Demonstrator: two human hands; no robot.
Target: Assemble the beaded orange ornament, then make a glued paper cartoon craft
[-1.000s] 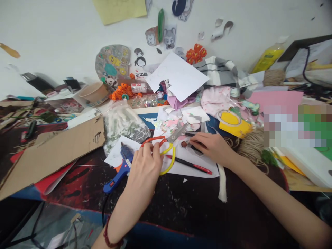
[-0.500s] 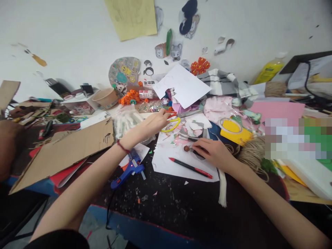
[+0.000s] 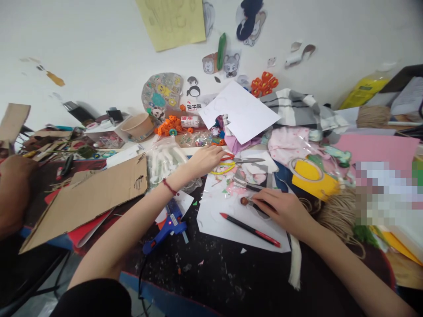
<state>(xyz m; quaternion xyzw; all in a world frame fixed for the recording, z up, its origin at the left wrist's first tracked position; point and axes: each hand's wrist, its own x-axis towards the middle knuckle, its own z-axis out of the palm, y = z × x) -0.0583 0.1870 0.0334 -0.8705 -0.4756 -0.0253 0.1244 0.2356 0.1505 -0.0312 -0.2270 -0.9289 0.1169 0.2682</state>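
My left hand (image 3: 209,158) reaches over the desk, with its fingers at the orange handle of a pair of scissors (image 3: 247,160). They look closed on that handle, though the fingertips are partly hidden. The scissors have one orange and one yellow loop and lie over paper scraps, blades pointing right. My right hand (image 3: 280,207) rests on the white sheet (image 3: 214,220), pinching a small figure with a round brown head (image 3: 244,201) and a dark body partly covered by the fingers. Just below this hand lies a red and black pen (image 3: 251,230).
A blue glue gun (image 3: 170,224) with a lit light lies left of the sheet, beside a cardboard piece (image 3: 95,193). At the right are twine (image 3: 340,215), a tape ring (image 3: 322,174) and a white fringe (image 3: 295,264). Another person's hand (image 3: 16,176) is at the far left.
The view has shifted, so everything sits lower and slightly right. My left hand stays by the scissors, its back raised a little. My right hand keeps its pinch on the small figure.
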